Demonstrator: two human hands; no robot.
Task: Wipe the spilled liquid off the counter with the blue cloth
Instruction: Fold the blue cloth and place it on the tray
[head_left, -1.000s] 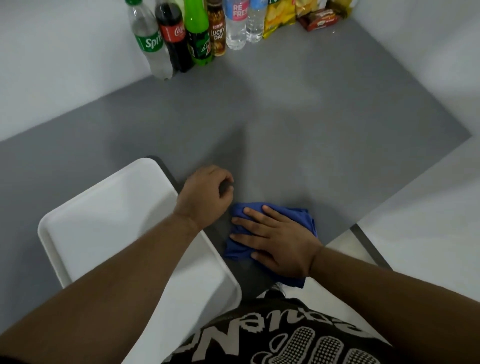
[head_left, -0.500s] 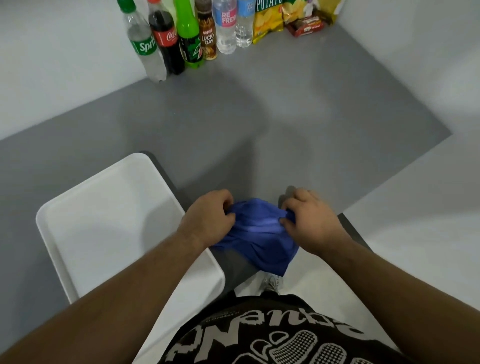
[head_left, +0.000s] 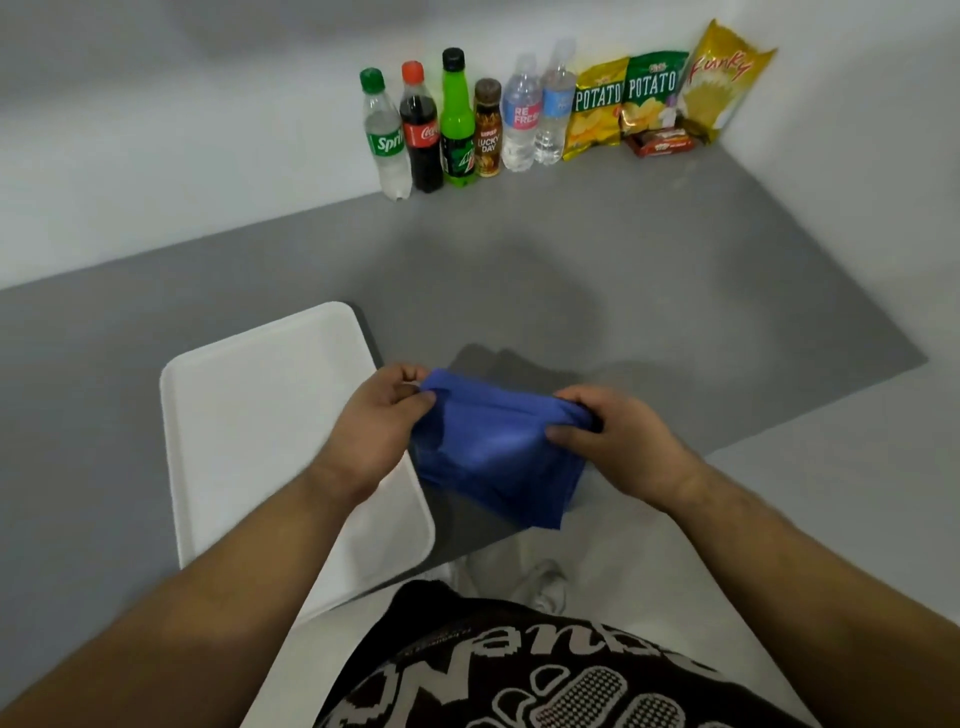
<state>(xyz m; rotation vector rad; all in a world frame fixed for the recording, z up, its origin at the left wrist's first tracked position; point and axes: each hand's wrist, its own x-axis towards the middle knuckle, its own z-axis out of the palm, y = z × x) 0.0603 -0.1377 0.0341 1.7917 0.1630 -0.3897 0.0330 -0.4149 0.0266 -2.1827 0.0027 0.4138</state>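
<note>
**Cloth lifted between both hands, ready for refolding**

You have the blue cloth (head_left: 493, 457) pinched at its upper corners: your left hand (head_left: 374, 431) is closed on the left corner, your right hand (head_left: 613, 441) on the right one, thumbs on top. The cloth hangs slack between them above the near edge of the grey counter (head_left: 623, 286), just beside the right rim of the white tray (head_left: 249, 415).

To do this step well, keep both pinches firm and pull the top edge taut so the cloth opens flat, then fold a fresh face outward before you lay it back down. Lower it flat onto the counter near that front edge and press with a full palm, not fingertips alone.

The spill itself is hard to make out: the counter shows only soft shadow and a faint sheen, so I cannot tell whether any liquid remains. The cloth's lower corner hangs past the counter's edge, possibly damp. The back of the cloth and your curled fingers behind it are hidden.
</note>
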